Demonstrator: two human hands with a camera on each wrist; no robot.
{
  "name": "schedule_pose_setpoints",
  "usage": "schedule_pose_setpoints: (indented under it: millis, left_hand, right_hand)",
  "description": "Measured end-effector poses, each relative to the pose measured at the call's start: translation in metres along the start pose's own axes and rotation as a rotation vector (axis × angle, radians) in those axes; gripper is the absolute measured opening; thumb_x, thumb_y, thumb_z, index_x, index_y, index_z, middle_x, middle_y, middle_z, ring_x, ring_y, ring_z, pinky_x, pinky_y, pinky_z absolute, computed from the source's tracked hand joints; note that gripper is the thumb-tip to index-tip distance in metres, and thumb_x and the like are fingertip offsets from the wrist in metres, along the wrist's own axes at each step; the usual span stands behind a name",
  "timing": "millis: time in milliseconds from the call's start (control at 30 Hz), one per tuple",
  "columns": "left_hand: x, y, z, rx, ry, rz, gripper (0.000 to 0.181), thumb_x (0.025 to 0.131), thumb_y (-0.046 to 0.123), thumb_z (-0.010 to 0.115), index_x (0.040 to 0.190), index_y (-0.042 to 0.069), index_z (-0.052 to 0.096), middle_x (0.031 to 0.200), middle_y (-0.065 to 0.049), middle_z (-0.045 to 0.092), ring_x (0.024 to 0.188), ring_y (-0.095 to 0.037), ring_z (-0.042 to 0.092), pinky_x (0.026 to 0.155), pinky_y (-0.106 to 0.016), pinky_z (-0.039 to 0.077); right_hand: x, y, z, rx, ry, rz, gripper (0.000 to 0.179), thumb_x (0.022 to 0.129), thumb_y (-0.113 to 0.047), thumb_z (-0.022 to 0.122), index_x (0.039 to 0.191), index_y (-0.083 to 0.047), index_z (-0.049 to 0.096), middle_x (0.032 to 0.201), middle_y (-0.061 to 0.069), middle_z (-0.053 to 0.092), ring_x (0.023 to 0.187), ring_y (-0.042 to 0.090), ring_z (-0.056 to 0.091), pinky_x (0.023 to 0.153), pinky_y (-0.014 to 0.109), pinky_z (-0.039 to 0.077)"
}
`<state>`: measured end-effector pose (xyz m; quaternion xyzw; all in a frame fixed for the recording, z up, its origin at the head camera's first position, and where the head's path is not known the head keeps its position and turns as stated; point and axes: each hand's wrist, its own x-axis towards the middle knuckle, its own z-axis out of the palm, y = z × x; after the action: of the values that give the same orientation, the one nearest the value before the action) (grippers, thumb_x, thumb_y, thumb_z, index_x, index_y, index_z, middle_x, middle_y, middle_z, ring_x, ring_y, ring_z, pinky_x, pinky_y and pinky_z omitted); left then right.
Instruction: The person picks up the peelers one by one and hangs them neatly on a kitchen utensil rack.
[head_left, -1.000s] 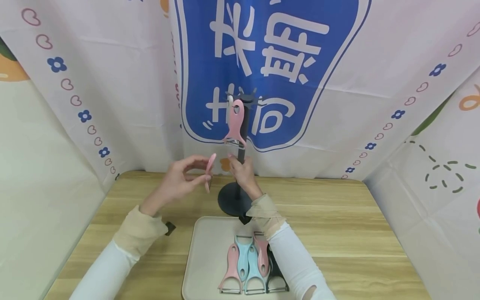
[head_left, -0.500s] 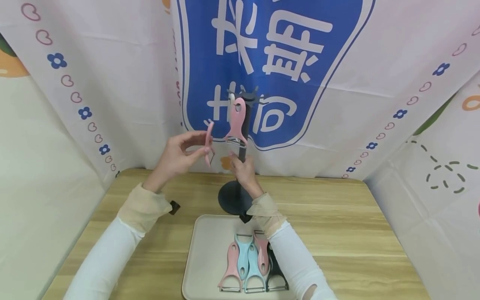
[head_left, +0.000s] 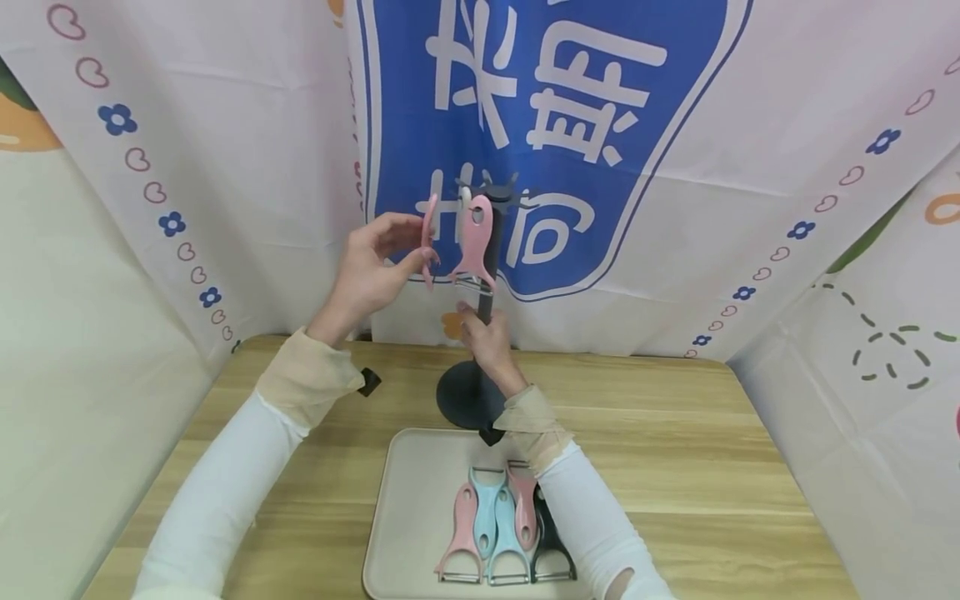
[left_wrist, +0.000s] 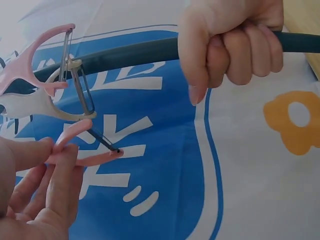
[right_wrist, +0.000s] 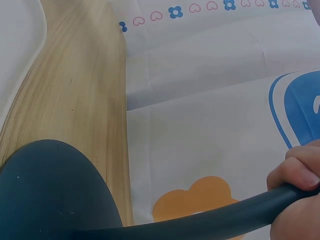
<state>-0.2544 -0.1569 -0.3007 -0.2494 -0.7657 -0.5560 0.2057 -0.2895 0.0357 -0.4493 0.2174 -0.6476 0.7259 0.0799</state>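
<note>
Four peelers point(head_left: 501, 533) are held in the tray point(head_left: 408, 517), bottom centre. A pink peeler point(head_left: 429, 240) is pinched by the left hand point(head_left: 371, 271); the stand pole point(head_left: 483, 304) is gripped by the right hand point(head_left: 487, 342).

Peeler point(head_left: 428, 237) at upper centre: matt pink plastic, thin metal blade (seen in left wrist view). Stand pole point(head_left: 483, 304): smooth dark matt finish. Table point(head_left: 675, 450) below: wood-grain, satin. Backdrop point(head_left: 225, 167): printed cloth, creased.

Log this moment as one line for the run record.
left hand: pinches pink peeler beside rack top | right hand: grips black stand pole | hung: pink peeler on hook | tray: four peelers
</note>
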Motion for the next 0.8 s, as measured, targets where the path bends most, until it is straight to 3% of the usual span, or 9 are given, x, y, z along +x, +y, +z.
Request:
schedule_pose_setpoints:
  millis: [200,433,800]
  left_hand:
    - [0.012,0.005,0.005,0.027,0.052,-0.008,0.034,0.098,0.004,0.077,0.131,0.001,0.069,0.121,-0.018,0.076,0.109,-0.031,0.075,0.112,-0.044,0.053]
    - [0.024,0.007,0.012,0.027,0.056,-0.029,0.034,0.099,0.007,0.076,0.133,0.002,0.07,0.125,-0.018,0.075,0.118,-0.03,0.073,0.114,-0.04,0.051]
    - [0.031,0.002,0.016,0.014,0.075,0.002,0.035,0.1,0.006,0.075,0.134,0.002,0.072,0.127,-0.019,0.075,0.122,-0.031,0.072,0.112,-0.04,0.052]
  right_hand:
    - [0.0,0.0,0.0,-0.006,-0.007,0.008,0.051,0.106,-0.023,0.057,0.057,-0.017,0.044,0.047,-0.011,0.04,0.037,0.007,0.033,0.039,0.025,0.026]
    - [-0.001,0.002,-0.003,-0.005,-0.022,0.016,0.053,0.108,-0.025,0.056,0.057,-0.016,0.043,0.048,-0.01,0.04,0.038,0.008,0.034,0.04,0.026,0.027]
    - [-0.002,0.001,-0.003,-0.018,-0.025,0.013,0.055,0.11,-0.024,0.055,0.057,-0.016,0.043,0.048,-0.009,0.04,0.038,0.01,0.034,0.04,0.026,0.027]
